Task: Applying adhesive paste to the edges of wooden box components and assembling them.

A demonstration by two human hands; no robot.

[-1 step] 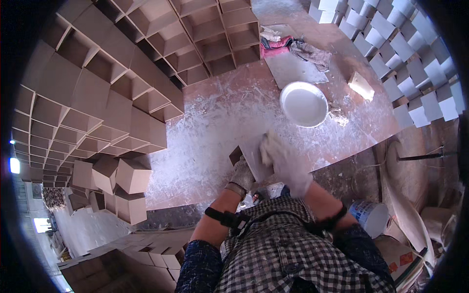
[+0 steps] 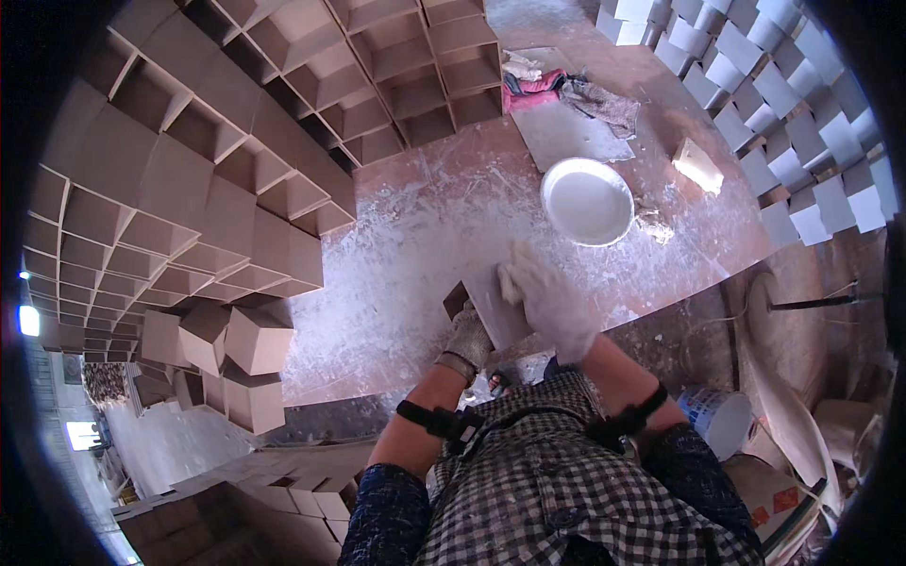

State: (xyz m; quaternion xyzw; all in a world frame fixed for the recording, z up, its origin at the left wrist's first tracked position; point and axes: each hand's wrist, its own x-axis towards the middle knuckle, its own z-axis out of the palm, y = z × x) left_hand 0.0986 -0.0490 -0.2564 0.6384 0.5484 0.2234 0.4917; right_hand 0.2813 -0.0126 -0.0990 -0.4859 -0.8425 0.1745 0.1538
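Note:
A small brown box point(image 2: 502, 316) with an open end stands tilted in front of me, its upper face dusted pale. My left hand point(image 2: 469, 341), in a grey dusty glove, is closed on the box's left side. My right hand point(image 2: 559, 311), in a whitish glove, lies at the box's right upper edge. Under its fingers is a pale cloth-like wad point(image 2: 512, 281), pressed against the face; its exact kind is hard to make out. A round white basin point(image 2: 587, 201) with white contents sits on the work board beyond my right hand.
Stacked open brown boxes point(image 2: 406, 85) rise at the far left, with loose ones point(image 2: 255, 340) below. White-faced boxes point(image 2: 793, 123) stand at the far right. On the dusty board point(image 2: 396, 245) lie a pink cloth point(image 2: 533, 90) and a whitish block point(image 2: 698, 167). A bucket point(image 2: 717, 420) stands right.
My right hand and forearm have shifted slightly left and up, the wad moving a little across the box's face. My left hand and the box look unchanged.

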